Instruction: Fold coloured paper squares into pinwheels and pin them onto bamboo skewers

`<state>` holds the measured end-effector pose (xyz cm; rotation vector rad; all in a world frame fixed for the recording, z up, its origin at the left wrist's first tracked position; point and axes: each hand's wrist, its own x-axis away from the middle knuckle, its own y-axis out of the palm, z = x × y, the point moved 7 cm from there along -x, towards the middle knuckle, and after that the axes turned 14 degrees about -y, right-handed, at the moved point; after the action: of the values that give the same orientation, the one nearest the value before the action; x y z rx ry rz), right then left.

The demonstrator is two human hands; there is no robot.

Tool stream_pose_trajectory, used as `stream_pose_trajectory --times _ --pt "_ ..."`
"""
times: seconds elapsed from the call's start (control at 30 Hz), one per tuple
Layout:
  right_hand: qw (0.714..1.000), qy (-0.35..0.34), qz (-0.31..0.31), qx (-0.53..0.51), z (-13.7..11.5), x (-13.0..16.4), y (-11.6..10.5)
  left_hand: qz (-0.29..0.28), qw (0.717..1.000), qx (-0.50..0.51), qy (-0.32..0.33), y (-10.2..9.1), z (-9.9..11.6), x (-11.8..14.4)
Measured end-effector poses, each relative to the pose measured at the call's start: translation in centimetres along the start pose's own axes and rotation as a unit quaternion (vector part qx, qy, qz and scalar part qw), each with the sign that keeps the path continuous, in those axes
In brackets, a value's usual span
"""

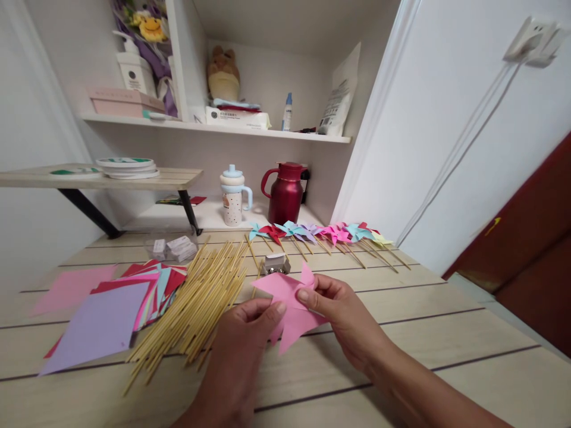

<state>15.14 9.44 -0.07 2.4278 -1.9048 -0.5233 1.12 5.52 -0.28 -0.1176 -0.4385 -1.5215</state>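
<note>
Here, pinching pink paper pinwheel [289, 306] with left hand [243, 339] and right hand [341, 312] fingers; bottle [134, 68] label print unreadable.

Home setting, a craft corner built into a white alcove. Pale wood-plank tabletop [446, 321] set against white walls. White wall shelf [214, 129] holds household odds: brown plush toy [223, 71], white pump bottle [134, 68], flat pink box [120, 101]. Below it a dark red thermos jug [285, 193] and a speckled lidded mug [232, 196]. White wall socket with plugged cable [533, 38] upper right. Craft stock laid out: stack of coloured paper squares [111, 309], heap of bamboo sticks [196, 303], row of finished paper pinwheels [321, 235].
</note>
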Motion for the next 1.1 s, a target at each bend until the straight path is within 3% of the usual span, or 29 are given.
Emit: stream_pose_trajectory --times 0.63,0.8,0.97,1.1 --pt "0.998 -0.011 -0.016 0.062 0.7 0.1 -0.2 0.039 0.998 -0.040 -0.013 -0.2 -0.6 -0.2" --pt "0.991 -0.075 -0.043 0.104 -0.3 0.4 0.3 0.072 0.997 -0.012 -0.011 -1.1 -1.0 -0.8" --pt "0.974 -0.153 -0.018 0.168 -1.7 0.2 -0.3 0.091 0.995 0.034 -0.021 -2.2 -0.7 -1.2" --pt "0.929 -0.255 0.002 0.269 -3.3 0.2 -0.8 0.085 0.993 0.066 -0.039 -2.5 -0.7 -1.4"
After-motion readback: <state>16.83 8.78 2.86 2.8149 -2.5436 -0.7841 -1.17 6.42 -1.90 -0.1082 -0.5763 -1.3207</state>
